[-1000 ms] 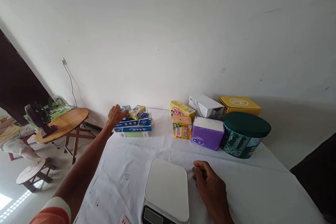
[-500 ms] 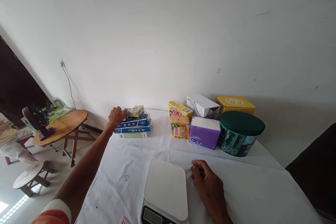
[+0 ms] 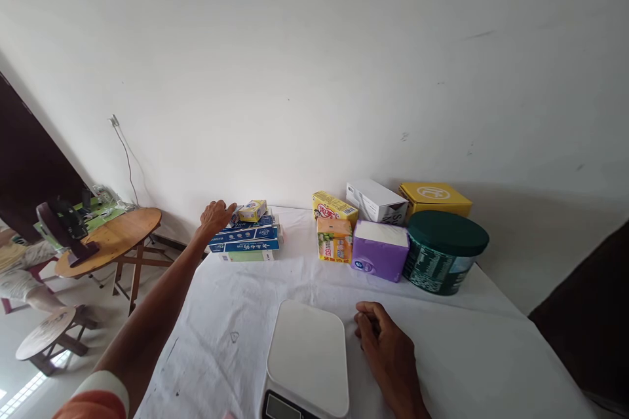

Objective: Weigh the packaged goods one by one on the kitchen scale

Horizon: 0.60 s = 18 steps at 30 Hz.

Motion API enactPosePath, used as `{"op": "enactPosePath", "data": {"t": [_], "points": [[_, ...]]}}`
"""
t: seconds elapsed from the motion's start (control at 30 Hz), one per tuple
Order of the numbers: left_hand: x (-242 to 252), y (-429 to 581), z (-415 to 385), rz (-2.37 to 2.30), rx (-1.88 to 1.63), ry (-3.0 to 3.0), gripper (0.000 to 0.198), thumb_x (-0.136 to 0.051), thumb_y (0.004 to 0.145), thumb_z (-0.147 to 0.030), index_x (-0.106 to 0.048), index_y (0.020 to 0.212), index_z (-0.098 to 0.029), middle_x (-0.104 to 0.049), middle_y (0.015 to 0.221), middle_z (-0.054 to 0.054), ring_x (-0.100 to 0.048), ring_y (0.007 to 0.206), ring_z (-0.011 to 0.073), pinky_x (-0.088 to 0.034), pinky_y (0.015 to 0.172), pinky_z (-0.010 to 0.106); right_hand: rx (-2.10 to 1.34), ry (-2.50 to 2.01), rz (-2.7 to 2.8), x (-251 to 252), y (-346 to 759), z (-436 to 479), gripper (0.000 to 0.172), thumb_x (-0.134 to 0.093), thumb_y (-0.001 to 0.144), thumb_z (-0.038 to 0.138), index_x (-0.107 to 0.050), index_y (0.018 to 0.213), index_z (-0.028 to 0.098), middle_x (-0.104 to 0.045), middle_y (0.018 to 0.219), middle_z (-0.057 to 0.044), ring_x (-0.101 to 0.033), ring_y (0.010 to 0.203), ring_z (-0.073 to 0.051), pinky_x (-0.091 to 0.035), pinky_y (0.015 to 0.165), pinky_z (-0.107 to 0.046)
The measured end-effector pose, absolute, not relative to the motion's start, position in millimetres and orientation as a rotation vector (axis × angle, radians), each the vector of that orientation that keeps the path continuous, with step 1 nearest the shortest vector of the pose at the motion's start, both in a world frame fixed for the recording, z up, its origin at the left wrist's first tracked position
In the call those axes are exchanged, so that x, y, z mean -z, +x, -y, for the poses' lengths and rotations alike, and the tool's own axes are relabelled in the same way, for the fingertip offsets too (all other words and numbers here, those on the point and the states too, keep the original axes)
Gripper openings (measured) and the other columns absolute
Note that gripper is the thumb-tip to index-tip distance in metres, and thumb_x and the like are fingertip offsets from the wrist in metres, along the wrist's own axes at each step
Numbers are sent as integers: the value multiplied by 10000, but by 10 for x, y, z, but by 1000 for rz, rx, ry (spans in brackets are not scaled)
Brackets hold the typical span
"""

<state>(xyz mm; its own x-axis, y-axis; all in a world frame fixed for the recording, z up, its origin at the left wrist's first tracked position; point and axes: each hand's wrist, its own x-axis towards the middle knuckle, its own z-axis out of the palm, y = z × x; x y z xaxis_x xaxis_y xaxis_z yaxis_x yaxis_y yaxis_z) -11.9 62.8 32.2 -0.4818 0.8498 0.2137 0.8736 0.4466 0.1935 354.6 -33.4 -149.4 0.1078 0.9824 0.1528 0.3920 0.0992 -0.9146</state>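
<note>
My left hand [image 3: 216, 217] reaches out to the far left of the table, its fingers closed about a small blue-and-white box [image 3: 234, 217] on top of a stack of flat boxes. Most of that small box is hidden by the hand. Beside it on the stack lies a small yellow box [image 3: 253, 210]. Below are long blue toothpaste boxes [image 3: 250, 246]. My right hand [image 3: 388, 347] rests on the cloth with its fingers curled in, and nothing shows in it. Just left of it stands a white kitchen scale [image 3: 307, 353] with a bare platform.
Along the wall stand a yellow snack box [image 3: 334, 207], an orange pack [image 3: 334, 240], a purple tissue pack [image 3: 381, 254], a white box [image 3: 376, 200], a yellow carton [image 3: 435, 196] and a green tub [image 3: 445, 252]. Left, a round wooden table [image 3: 118, 239] bears a fan [image 3: 63, 232]; a person sits beyond.
The view has shifted slightly. My left hand stays at the small box on the stack, and my right hand keeps its place beside the scale.
</note>
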Motion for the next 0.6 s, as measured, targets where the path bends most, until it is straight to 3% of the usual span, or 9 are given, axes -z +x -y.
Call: {"op": "enactPosePath", "data": {"t": [0.13, 0.23, 0.4, 0.5, 0.6], "points": [[-400, -66, -568, 2517, 495, -1554, 457, -429, 967, -530, -652, 1096, -154, -647, 1237, 207, -609, 1174, 365, -479, 919, 466, -791, -1446, 1431, 1494, 3539, 334, 350, -441, 801, 507, -640, 883, 231, -743, 775, -43, -683, 648, -217, -516, 658, -328], [-523, 132, -490, 2339, 601, -1605, 500, -438, 979, -511, -597, 1228, -107, -575, 1303, 243, -545, 1233, 410, -438, 967, 532, -791, -1425, 1444, 1482, 3533, 349, 327, -435, 826, 483, -630, 891, 228, -739, 778, -46, -674, 656, -215, -517, 675, -328], [-618, 859, -441, 1952, 720, -1910, 469, -457, 1006, -511, -487, 1378, -228, -534, 1372, 133, -493, 1266, 320, -395, 1052, 473, -794, -1397, 1427, 1474, 3520, 364, 309, -426, 848, 462, -617, 885, 221, -724, 772, -56, -659, 657, -216, -514, 684, -329], [-485, 1364, -531, 1778, 618, -2190, 474, -548, 973, -474, -486, 1377, -235, -554, 1345, 114, -517, 1220, 291, -417, 1026, 425, -791, -1380, 1420, 1482, 3516, 367, 293, -424, 850, 441, -613, 878, 219, -711, 752, -52, -650, 647, -212, -506, 672, -321], [-263, 1720, -727, 1699, 326, -2456, 620, -661, 890, -447, -434, 1418, -214, -509, 1401, 141, -482, 1264, 320, -403, 1028, 447, -782, -1371, 1425, 1489, 3517, 374, 287, -413, 866, 424, -611, 890, 218, -709, 769, -52, -650, 676, -214, -499, 683, -317]]}}
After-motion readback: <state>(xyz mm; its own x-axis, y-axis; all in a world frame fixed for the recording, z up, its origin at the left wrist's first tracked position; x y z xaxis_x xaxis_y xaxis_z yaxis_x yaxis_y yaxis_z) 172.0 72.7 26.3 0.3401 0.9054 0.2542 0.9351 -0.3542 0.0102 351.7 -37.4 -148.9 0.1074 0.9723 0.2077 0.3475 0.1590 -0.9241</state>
